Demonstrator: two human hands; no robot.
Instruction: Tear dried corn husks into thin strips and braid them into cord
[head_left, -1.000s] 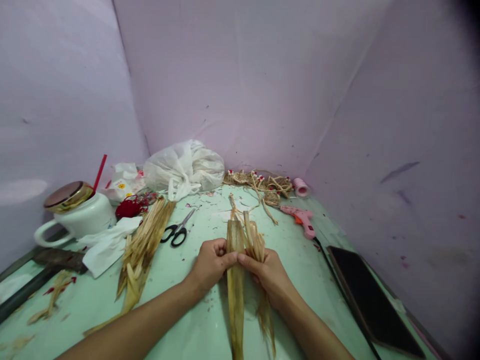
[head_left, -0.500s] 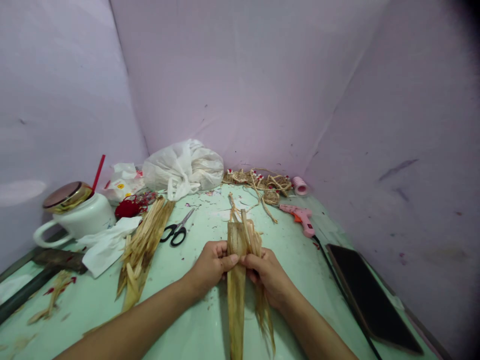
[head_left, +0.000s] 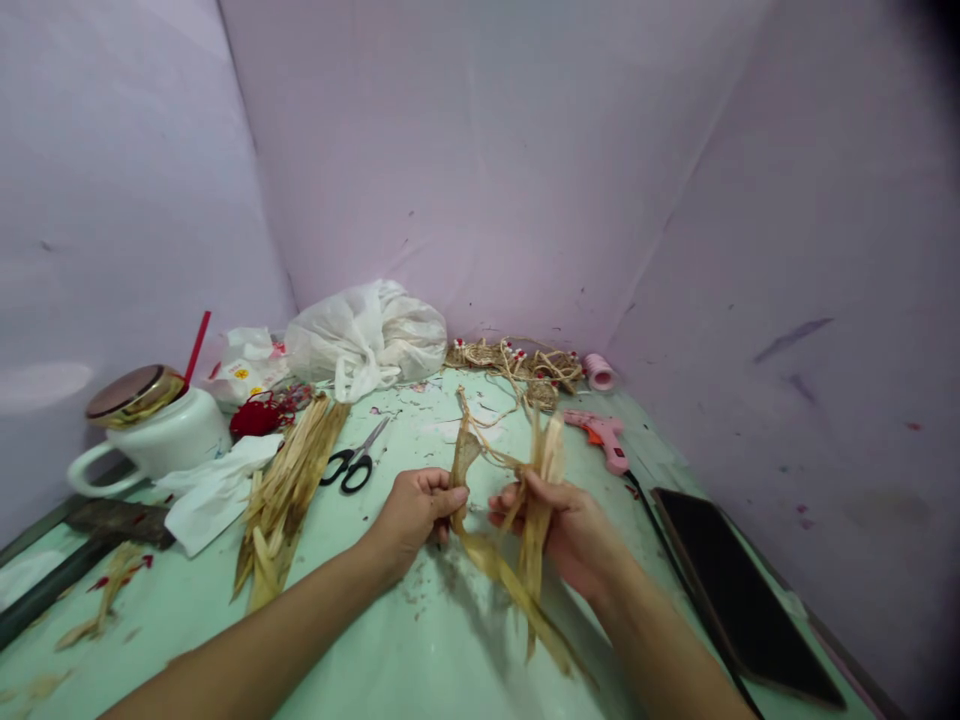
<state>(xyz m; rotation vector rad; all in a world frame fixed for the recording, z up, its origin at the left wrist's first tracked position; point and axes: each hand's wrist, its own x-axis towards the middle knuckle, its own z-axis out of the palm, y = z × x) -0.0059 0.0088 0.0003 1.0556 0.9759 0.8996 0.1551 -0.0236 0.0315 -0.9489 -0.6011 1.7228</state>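
Observation:
My left hand [head_left: 426, 508], closed in a pinch, holds one long tan dried leaf strip [head_left: 487, 556]. The strip bends below the fingers and trails down to the right, crossing in front of the other strips. A bundle of pale dried leaf strips [head_left: 534, 540] is in my right hand [head_left: 574, 525], caught between thumb and fingers, with ends standing above and hanging below. Just beyond my hands a thin braided cord [head_left: 465, 402] lies on the table.
On the left are black-handled scissors [head_left: 352, 468], a pile of dried leaves [head_left: 289, 490], a hammer [head_left: 112, 520] and a white mug [head_left: 176, 435]. To the right lie a pink glue gun [head_left: 604, 437] with its cable and a dark tablet [head_left: 742, 590]. A white plastic bag [head_left: 367, 335] sits behind.
My hands have moved apart, the right one up and to the right with the bundle. The strip, earlier straight and flat between both hands, is now turned and bent in my left hand.

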